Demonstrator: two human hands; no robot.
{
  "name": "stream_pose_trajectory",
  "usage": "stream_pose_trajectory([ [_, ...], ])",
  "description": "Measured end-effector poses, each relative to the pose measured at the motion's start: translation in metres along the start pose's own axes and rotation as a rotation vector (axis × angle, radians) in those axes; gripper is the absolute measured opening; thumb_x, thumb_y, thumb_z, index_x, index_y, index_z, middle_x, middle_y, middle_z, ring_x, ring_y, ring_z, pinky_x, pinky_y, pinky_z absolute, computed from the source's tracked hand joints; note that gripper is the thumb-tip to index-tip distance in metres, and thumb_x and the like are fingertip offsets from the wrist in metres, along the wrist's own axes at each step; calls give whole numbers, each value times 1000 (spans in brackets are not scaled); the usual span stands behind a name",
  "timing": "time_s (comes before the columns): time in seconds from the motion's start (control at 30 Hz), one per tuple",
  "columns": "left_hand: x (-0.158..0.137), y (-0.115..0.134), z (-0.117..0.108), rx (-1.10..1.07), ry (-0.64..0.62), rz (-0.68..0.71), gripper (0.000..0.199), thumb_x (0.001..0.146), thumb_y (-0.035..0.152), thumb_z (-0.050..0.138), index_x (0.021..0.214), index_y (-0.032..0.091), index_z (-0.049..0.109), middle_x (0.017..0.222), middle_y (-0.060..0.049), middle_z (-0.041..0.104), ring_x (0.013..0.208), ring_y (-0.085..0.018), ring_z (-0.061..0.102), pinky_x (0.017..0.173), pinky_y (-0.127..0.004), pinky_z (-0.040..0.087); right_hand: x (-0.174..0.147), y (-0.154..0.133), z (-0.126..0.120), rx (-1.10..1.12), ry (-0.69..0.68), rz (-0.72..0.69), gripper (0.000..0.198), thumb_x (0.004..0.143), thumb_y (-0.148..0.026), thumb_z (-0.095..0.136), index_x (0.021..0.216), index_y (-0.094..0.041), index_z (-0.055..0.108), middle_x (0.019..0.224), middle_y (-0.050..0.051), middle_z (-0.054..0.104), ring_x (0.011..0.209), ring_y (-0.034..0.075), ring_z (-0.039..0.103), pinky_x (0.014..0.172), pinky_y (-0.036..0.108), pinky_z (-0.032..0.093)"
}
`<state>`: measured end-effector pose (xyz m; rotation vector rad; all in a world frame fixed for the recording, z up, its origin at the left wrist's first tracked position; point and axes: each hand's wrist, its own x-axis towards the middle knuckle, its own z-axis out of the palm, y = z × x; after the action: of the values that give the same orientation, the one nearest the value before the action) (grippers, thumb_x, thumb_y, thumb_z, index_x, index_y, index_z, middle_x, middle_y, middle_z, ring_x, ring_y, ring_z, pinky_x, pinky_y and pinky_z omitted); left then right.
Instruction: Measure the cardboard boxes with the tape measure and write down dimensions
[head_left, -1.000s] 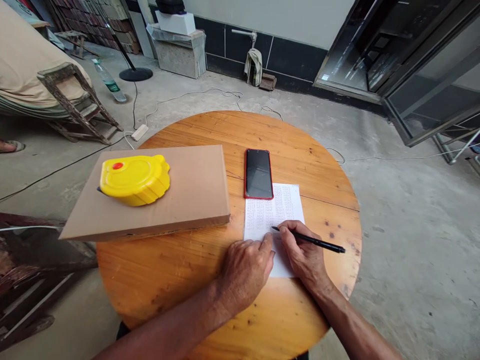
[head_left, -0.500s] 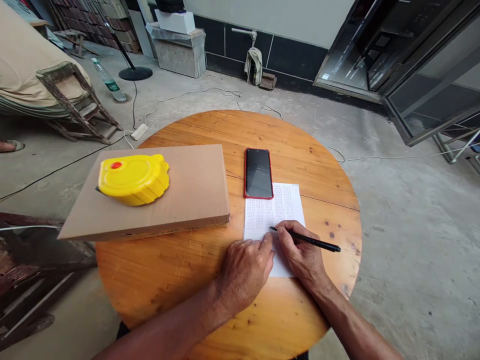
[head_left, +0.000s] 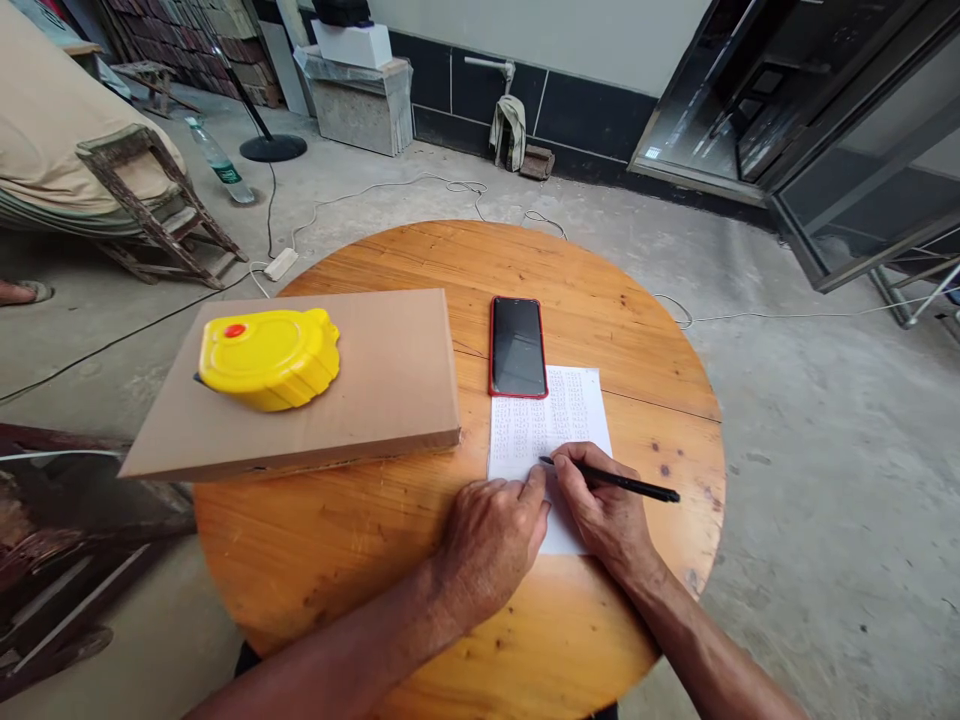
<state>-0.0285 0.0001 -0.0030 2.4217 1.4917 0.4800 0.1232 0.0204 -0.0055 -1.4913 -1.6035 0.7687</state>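
The sheet of paper (head_left: 577, 415) lies on the round wooden table (head_left: 405, 540), rows of small handwritten characters filling its upper part. Its likeliest trouble is a skewed or slipped line: the left hand (head_left: 495, 535) pins only the lower left portion, so a drag of the right hand (head_left: 604, 500) could turn the page under the nib. The smartphone (head_left: 517, 350) in its red-edged case overlaps the top left part of the sheet; it weighs that end down a little, but it also covers some of the page and could be nudged if the paper is pulled. Fresh ink, if there is any, could smear should the left index finger slide upward, since that fingertip sits just beside the pen point.

The right hand rests its outer edge on the paper, thumb and fingers pinched narrow around the black pen (head_left: 630, 485), whose shaft slants back over the hand to the right. Whether the tip actually touches the paper is hard to tell from this height. The left hand lies palm down, index finger extended and the others loosely bent, gripping nothing. Both forearms come in from the near side. Well apart, to the left, a yellow plastic case (head_left: 270, 360) sits on a flat cardboard box (head_left: 397, 350).
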Motion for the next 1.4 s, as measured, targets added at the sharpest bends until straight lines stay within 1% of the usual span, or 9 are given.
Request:
stream_pose_trajectory([
  [0.13,-1,-1,0,1,4,-4,32,89,22,58,120,17,59,72,-1,70,63,-21,67,57,-31,48,-1,0,0,6,8,4,16,87,-24,54,76,-18,62,66,-1,60,59,12,52,57,22,43],
  [0.43,0,-1,1,-10,-26,-17,31,89,22,58,119,18,59,75,-1,71,66,-20,68,57,-30,48,-2,4,-1,62,58,66,17,88,-27,54,76,-19,61,60,-4,54,53,10,45,51,23,37],
  [0.63,0,0,0,-6,-39,-22,33,89,21,58,122,18,59,75,-2,71,67,-20,68,59,-30,49,-1,3,0,10,71,23,17,88,-25,54,76,-18,62,66,-1,59,59,12,51,55,24,40],
  [0.77,0,0,-1,-11,-46,-23,34,89,21,57,122,18,58,77,-2,71,68,-21,69,60,-31,50,-1,1,0,-14,44,0,16,88,-24,53,76,-18,63,67,-1,60,61,13,53,59,25,43],
  [0.97,0,0,-2,-11,-61,-21,32,89,22,57,121,18,59,76,-2,71,68,-21,69,59,-30,49,0,2,-1,19,49,29,17,88,-25,54,75,-18,63,67,-1,61,61,13,53,58,24,42],
  [1.1,0,1,-2,-9,-57,-26,33,89,22,57,122,18,59,76,-2,71,68,-21,69,59,-30,49,1,1,0,1,35,25,17,88,-25,54,76,-18,63,68,0,61,62,13,53,58,24,42],
  [1.2,0,0,-2,-11,-52,-23,33,89,22,57,122,18,59,76,-2,72,68,-21,69,59,-31,49,0,2,-1,12,48,40,17,87,-26,54,73,-18,62,64,-1,58,57,12,50,54,24,40],
  [1.33,1,0,-2,-2,-67,-27,34,88,21,58,122,19,59,76,-2,72,67,-20,69,59,-30,49,-3,4,-3,118,96,130,19,88,-32,54,75,-19,60,53,-5,50,46,11,42,44,23,34],
  [1.4,1,1,-3,-1,-75,-27,35,88,21,58,123,20,58,77,-2,72,68,-20,69,59,-30,49,-3,5,-4,151,105,155,20,88,-34,55,75,-20,60,50,-5,48,43,10,40,41,23,32],
])
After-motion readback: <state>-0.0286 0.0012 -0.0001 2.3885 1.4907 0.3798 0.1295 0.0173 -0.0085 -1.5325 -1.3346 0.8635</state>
